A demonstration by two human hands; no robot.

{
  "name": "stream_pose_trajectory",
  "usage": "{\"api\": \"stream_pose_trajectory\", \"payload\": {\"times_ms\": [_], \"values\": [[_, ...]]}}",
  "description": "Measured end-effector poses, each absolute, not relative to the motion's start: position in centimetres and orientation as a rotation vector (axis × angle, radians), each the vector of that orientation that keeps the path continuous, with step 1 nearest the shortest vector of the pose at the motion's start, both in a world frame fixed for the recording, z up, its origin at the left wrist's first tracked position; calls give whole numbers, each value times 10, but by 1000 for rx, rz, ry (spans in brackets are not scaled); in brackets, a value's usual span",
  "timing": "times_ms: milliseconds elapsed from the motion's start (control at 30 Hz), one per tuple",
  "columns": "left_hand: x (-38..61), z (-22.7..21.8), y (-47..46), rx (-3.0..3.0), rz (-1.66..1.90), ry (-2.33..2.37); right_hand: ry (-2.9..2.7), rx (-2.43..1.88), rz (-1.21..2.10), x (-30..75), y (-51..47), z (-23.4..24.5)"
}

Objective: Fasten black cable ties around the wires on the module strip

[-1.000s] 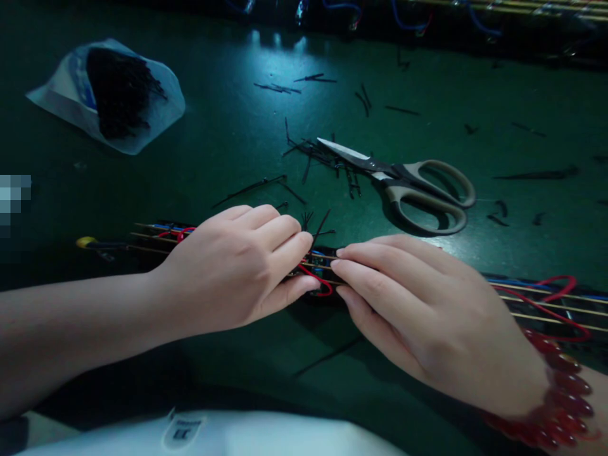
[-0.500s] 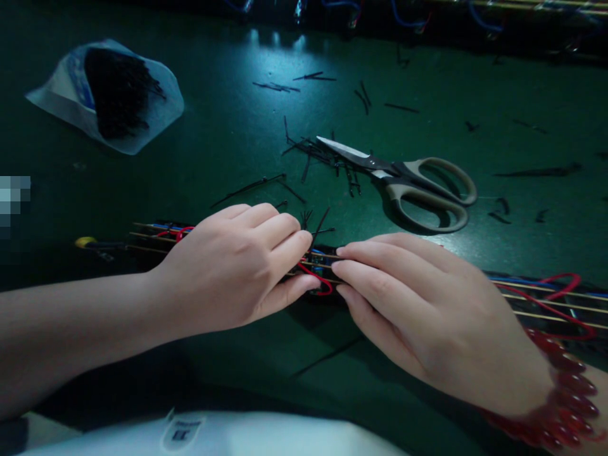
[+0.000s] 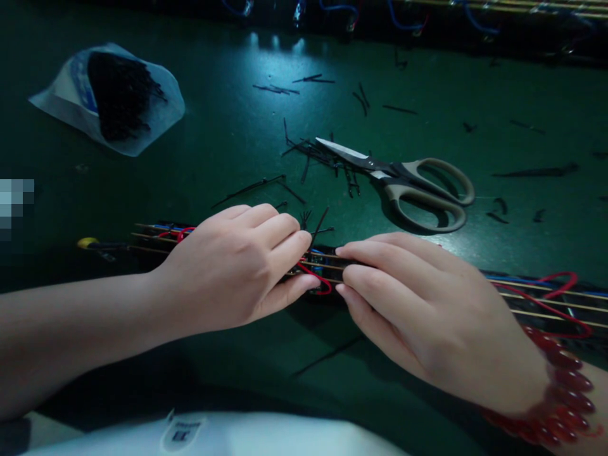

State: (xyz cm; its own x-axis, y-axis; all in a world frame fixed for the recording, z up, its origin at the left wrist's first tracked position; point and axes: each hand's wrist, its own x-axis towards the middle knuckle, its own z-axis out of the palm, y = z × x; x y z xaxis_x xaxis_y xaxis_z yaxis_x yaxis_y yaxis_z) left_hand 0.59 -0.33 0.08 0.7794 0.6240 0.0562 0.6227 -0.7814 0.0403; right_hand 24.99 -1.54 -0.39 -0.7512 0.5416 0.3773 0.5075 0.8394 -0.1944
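A long bundle of red, blue and yellow wires lies across the green table in front of me. My left hand is curled around the bundle near its middle, fingers pinching it. My right hand meets it from the right, fingertips pressed on the same spot where a red wire loop and black cable tie ends stick out. A red bead bracelet is on my right wrist.
Scissors with beige handles lie just behind my hands, among several cut black tie ends. A clear bag of black cable ties sits at the far left. More wire bundles run along the table's far edge.
My right middle finger has curled back slightly from the bundle. The left hand has not moved.
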Motion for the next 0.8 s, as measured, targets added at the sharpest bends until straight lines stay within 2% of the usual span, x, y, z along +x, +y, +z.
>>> {"api": "stream_pose_trajectory", "payload": {"times_ms": [333,500,633,800], "values": [[5,11,14,2461,229,1214,-2573,-783,115,251,-12,-5],[15,21,41,2420,-46,1426,-2556,-788,93,250,-12,-7],[6,26,52,2587,-61,1707,-2560,-794,94,251,-14,-8],[-6,15,57,2503,-190,1596,-2558,-793,106,251,-15,-9]]}}
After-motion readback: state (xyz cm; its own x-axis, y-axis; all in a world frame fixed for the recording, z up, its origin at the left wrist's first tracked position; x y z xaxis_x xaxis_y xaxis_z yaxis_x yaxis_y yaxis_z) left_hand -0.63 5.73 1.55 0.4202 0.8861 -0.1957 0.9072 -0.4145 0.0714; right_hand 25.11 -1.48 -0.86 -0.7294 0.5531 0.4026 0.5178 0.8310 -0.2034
